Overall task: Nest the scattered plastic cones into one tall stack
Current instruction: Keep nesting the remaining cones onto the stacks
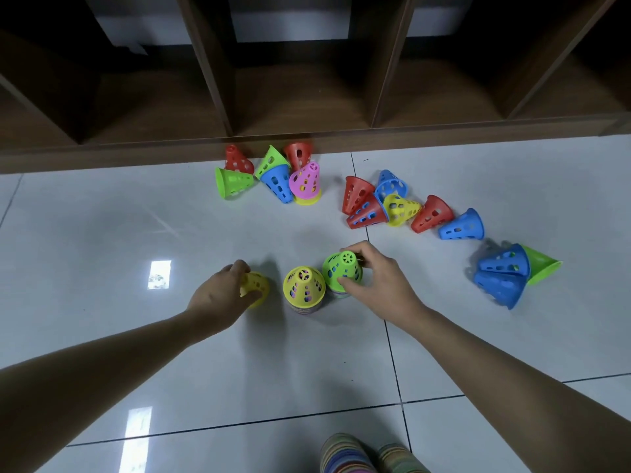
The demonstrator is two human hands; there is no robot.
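Yellow cone (255, 287) gripped in our left hand (218, 295), right hand (379, 285) clamped on the green-topped stack (342, 272), yellow-topped stack (304, 288) between, on floor tiles (102, 233).

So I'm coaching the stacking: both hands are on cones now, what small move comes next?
Probably lift the green-topped stack in the right hand and lower it over the yellow-topped stack beside it. Both stand upright, close together, so merging them makes one taller stack. The left hand holds a single yellow cone to add afterwards.
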